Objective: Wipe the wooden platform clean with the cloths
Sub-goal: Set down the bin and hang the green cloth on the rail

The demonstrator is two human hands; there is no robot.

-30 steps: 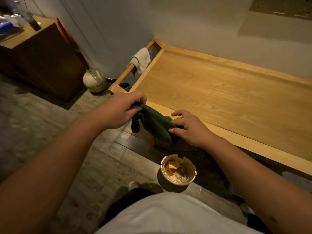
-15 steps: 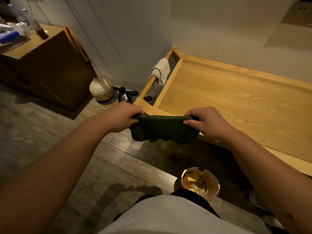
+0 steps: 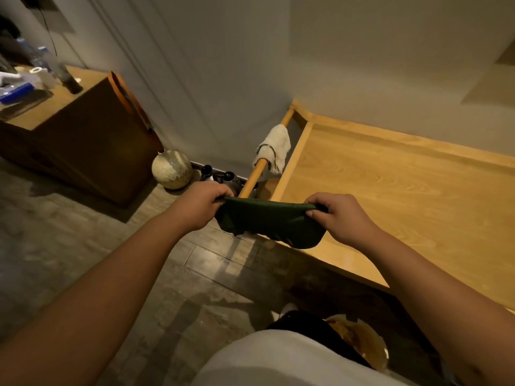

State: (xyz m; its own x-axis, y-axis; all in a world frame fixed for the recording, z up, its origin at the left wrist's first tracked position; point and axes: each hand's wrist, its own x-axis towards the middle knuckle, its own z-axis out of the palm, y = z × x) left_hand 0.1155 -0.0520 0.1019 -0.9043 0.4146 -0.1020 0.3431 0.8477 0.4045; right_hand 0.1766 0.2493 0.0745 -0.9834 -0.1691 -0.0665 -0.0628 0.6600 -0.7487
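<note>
Two hands were seen on the green cloth (image 3: 271, 222) — the left hand (image 3: 201, 205) pinching its left end, the right hand (image 3: 338, 215) its right end. Compared with half a second before, the cloth had been raised and drawn wider, over the near corner of the wooden platform (image 3: 404, 196). Its long axis ran left to right, the lower edge sagging. A white cloth (image 3: 274, 151) was draped on the wooden rail (image 3: 255, 178) beside the platform. A bowl (image 3: 362, 344) on the floor was largely hidden behind the person's body — its contents could not be made out.
</note>
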